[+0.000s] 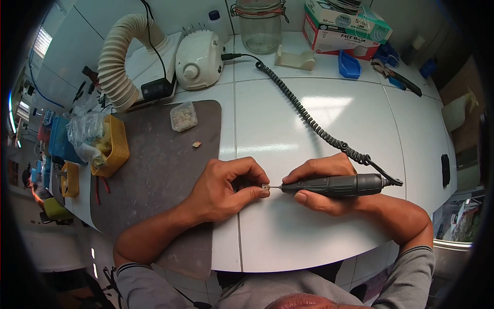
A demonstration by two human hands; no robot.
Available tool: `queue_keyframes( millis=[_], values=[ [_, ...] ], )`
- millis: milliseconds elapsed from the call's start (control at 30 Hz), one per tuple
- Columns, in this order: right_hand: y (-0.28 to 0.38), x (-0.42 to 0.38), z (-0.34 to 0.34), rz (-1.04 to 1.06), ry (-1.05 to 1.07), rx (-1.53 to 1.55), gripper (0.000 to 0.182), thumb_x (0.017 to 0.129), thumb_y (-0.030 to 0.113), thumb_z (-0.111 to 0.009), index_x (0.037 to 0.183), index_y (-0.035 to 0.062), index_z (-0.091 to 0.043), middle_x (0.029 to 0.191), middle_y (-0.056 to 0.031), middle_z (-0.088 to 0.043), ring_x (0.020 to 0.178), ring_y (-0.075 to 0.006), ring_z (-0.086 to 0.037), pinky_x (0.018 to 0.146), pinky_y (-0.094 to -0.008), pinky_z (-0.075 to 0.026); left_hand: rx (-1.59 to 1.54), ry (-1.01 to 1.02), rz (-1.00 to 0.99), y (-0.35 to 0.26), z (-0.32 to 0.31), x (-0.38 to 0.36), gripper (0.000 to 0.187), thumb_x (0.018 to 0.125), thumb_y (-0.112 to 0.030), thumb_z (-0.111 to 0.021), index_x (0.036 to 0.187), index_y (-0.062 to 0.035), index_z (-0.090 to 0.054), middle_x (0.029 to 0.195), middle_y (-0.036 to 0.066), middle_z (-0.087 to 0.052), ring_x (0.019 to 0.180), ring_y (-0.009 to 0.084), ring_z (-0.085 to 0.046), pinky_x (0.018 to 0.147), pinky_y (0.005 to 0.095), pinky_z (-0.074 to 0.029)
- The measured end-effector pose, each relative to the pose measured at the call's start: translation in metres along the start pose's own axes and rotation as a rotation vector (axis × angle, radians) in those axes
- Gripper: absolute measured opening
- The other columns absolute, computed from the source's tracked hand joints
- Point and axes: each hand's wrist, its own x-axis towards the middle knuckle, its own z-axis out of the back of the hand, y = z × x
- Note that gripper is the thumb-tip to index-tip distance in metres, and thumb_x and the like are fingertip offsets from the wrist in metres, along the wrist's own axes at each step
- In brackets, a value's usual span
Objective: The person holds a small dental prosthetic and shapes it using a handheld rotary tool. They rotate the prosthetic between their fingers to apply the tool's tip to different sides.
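Observation:
Near the front middle of the white tiled table, my left hand (226,189) pinches a tiny pale piece (265,187) between thumb and index finger. My right hand (329,206) is wrapped round a black rotary handpiece (337,186), held level with its thin metal bit (276,187) pointing left. The bit's tip meets the small piece, or lies right beside it; the exact contact is too small to tell. A coiled black cord (309,119) runs from the handpiece's rear to a white control unit (199,60) at the back.
A grey mat (154,165) lies at left with a small clear box (183,117) and a tan chip (196,144). Beyond are a yellow basket (118,147), a ribbed hose (116,56), a glass jar (260,28), mask boxes (342,32), a blue tray (349,65) and pliers (399,77).

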Motion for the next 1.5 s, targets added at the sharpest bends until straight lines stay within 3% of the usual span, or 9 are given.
queue_keyframes(
  millis=[867,1500],
  values=[
    [-0.0029,0.0005,-0.0028,0.029,-0.015,-0.033,0.025,0.088,0.018,-0.079,0.107,0.0021,-0.079,0.088,-0.0113,-0.081,0.073,-0.0214,-0.079,0.07,-0.0312,-0.064,-0.005,-0.008,-0.015,0.0028,-0.002,-0.001,0.014,0.091,-0.004,-0.082,0.101,0.0016,-0.074,0.088,0.01,-0.079,0.083,0.0137,-0.076,0.074,0.0278,-0.06],
    [-0.0031,0.0009,-0.0038,0.062,-0.039,-0.025,0.024,0.085,0.015,-0.079,0.105,0.0012,-0.079,0.087,-0.0122,-0.08,0.072,-0.0224,-0.079,0.069,-0.0312,-0.063,0.0,0.01,-0.017,0.0012,-0.0019,-0.0001,0.01,0.091,0.002,-0.08,0.099,0.004,-0.074,0.091,0.011,-0.08,0.088,0.0148,-0.078,0.078,0.0276,-0.062]
  ],
)
